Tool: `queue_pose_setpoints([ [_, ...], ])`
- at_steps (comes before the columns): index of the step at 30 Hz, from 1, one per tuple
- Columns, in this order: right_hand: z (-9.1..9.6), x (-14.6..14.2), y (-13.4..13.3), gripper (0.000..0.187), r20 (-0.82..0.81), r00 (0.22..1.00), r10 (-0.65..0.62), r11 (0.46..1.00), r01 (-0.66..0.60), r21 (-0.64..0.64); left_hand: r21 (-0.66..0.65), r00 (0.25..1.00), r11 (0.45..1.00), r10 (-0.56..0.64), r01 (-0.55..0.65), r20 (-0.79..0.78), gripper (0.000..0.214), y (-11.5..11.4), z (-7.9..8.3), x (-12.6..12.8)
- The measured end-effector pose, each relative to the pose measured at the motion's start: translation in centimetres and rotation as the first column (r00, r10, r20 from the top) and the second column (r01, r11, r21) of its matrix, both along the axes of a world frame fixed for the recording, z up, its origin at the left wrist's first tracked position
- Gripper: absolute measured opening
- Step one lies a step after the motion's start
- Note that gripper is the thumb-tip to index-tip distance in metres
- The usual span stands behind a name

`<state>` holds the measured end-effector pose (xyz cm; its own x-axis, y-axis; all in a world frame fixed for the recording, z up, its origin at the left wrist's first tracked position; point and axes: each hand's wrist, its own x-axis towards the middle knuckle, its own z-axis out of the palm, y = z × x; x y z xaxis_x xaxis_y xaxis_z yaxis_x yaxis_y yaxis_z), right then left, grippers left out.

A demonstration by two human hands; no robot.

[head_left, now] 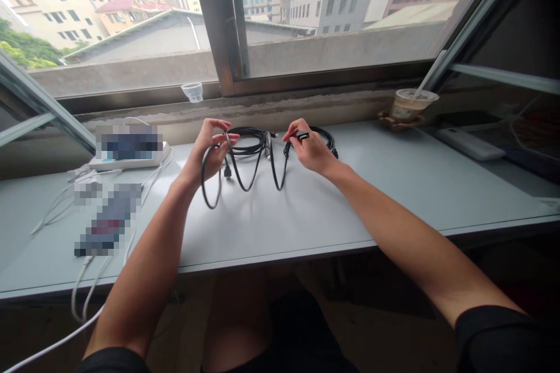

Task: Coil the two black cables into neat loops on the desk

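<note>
Two hands, the left (209,151) and the right (310,148), hold what looks like one black cable (249,154), though its loops could hide a second. The surface (437,178) carries one power strip (131,164), one blurred device (107,221) and one drink cup (409,105); one small clear cup (192,92) sits on the sill (280,106).

Left hand (209,151) and right hand (310,148) hold a black cable (251,143).
</note>
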<state>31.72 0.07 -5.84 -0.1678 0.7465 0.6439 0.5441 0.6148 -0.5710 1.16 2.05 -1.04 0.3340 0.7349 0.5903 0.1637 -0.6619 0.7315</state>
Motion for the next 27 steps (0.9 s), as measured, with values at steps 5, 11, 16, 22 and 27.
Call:
queue_pose_setpoints([
  [5, -0.6, 0.8, 0.8, 0.007, -0.001, 1.0, -0.022, 1.0, 0.022, -0.012, -0.127, 0.985, 0.982, -0.151, 0.14, -0.081, 0.037, -0.9, 1.2, -0.5],
  [11, -0.9, 1.0, 1.4, 0.01, -0.003, 1.0, -0.031, 0.997, 0.031, -0.075, 0.083, 0.997, 0.997, -0.001, 0.007, -0.075, 0.043, -1.6, 1.8, -0.1],
  [16, -0.8, 1.0, 1.5, 0.01, -0.008, 1.0, -0.021, 0.997, 0.021, -0.075, 0.238, 0.981, 0.971, 0.032, 0.015, -0.194, 0.035, -2.5, 2.9, 0.2],
  [22, -0.5, 0.8, 1.1, 0.01, 0.013, 0.999, 0.044, 0.996, -0.042, -0.081, 0.367, 0.829, 0.919, 0.315, -0.146, -0.461, 0.057, -4.0, 4.1, 0.1],
  [27, -0.5, 0.8, 1.1, 0.013, -0.006, 0.999, 0.044, 0.994, -0.045, -0.097, 0.149, 0.735, 0.907, 0.407, -0.393, -0.543, 0.069, -4.4, 4.4, -0.8],
])
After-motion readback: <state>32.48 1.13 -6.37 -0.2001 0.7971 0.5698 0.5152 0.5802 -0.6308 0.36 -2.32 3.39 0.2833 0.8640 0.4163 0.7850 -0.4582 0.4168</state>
